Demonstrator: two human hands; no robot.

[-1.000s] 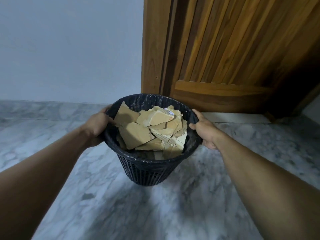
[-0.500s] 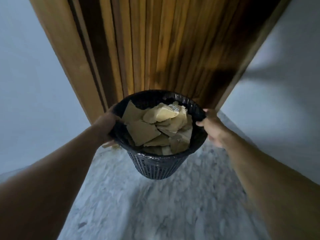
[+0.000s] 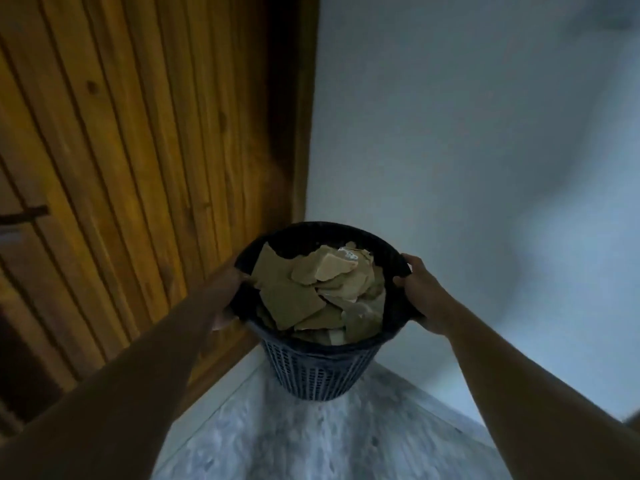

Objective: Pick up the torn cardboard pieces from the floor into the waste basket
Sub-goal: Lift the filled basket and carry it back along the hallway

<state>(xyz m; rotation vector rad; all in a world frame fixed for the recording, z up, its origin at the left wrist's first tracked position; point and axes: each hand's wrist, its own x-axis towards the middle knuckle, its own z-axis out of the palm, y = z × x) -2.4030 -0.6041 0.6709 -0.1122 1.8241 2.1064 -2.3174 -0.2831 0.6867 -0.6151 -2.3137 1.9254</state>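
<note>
We grip the waste basket point(image 3: 313, 372) rim with left hand point(image 3: 227, 289) and right hand point(image 3: 420, 292), cardboard pieces point(image 3: 311, 296) piled inside

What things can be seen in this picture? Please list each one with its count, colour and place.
waste basket: one, black mesh, centre of the view, held at its rim on both sides
torn cardboard pieces: many, overlapping so no exact count, brown, piled inside the waste basket up to about its rim
door: one, brown wooden planks, left side behind the basket
wall: one, pale grey-blue, right side behind the basket
floor: one, grey-white marble pattern, bottom of the view under the basket
left hand: one, grips the left side of the rim
right hand: one, grips the right side of the rim, thumb on top
</note>
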